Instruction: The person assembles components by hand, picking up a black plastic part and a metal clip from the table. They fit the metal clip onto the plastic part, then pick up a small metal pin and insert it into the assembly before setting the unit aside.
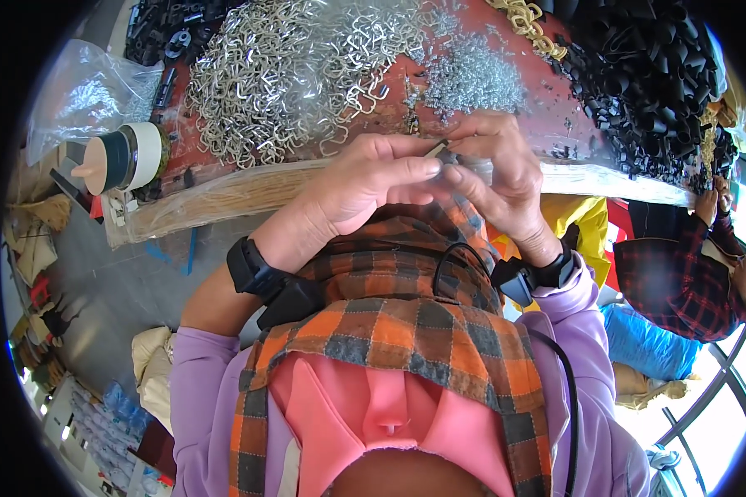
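Observation:
In front of my apron, just over the near edge of the table, my two hands meet. My left hand (377, 176) pinches a small narrow piece (438, 149), dark at its tip, between thumb and fingers. Close against the tip of that piece, my right hand (504, 170) has its thumb and fingers bent together; what they grip, if anything, is too small to make out. Beyond my left hand lies a heap of bent silver metal hooks (261, 87). A pile of small shiny screw-like pieces (477, 79) sits beyond my right hand.
Black plastic parts (651, 62) are heaped at the far right, beside gold-coloured pieces (535, 25). A clear plastic bag (91, 103) and a round container with a white band (143, 156) stand left. A co-worker in a plaid shirt (667, 286) handles something at the right edge.

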The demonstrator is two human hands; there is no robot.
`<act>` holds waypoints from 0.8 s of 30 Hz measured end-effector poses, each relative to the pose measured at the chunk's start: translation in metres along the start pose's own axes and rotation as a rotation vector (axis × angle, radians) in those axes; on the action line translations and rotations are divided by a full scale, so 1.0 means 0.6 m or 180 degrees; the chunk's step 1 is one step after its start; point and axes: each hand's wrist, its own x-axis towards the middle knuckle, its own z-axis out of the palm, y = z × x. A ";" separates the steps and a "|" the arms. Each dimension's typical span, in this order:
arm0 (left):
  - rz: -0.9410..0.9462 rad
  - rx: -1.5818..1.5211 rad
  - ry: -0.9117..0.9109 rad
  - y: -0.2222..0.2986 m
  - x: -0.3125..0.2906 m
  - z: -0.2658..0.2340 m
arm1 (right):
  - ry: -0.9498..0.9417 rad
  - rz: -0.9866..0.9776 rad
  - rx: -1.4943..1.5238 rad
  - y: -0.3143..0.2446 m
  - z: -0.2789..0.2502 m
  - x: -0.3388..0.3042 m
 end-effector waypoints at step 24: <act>0.0252 0.0220 0.0368 -0.002 0.024 -0.011 | 0.1177 0.1258 -0.3043 0.131 -0.275 -0.040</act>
